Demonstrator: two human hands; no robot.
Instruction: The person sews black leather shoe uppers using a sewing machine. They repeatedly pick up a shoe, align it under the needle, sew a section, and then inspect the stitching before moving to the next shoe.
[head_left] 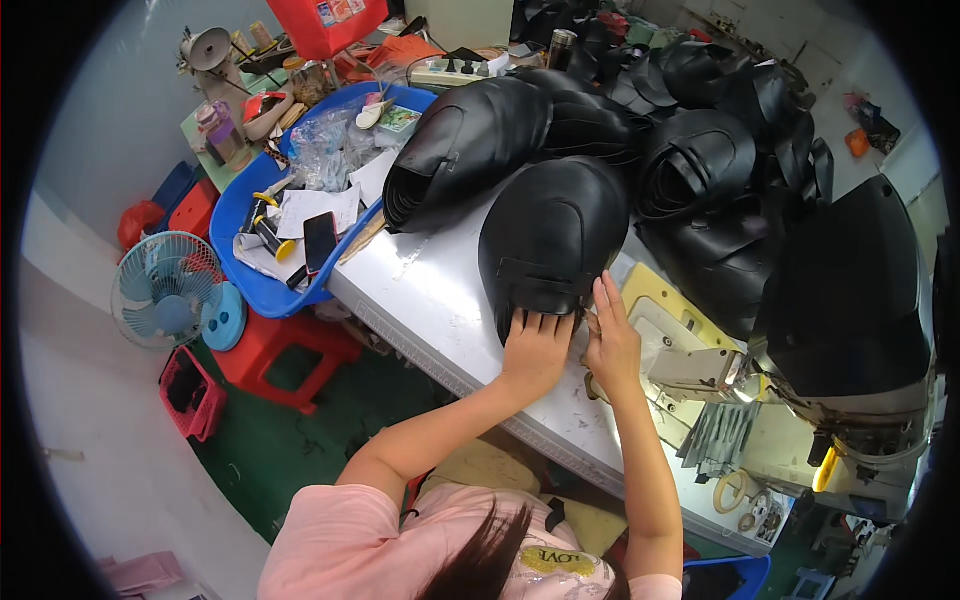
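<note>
A stack of curved black leather-like pieces (560, 225) lies domed on the white table in front of me, with a stitched seam across its near part. My left hand (537, 352) is closed on the near end of the top black leather-like piece, its fingertips tucked under the edge and its thumb hidden. Along the stack's right side rests my right hand (612, 340), fingers stretched out and close together, touching the edge. Whatever lies beneath the pieces is hidden.
A sewing machine (700, 368) stands right of my right hand. More rolled black pieces (470, 140) lie behind the stack. At the left, a blue tub (225, 215) holds papers, thread spools and a phone (320, 243). Beyond it are a fan (172, 300) and a red stool (270, 365).
</note>
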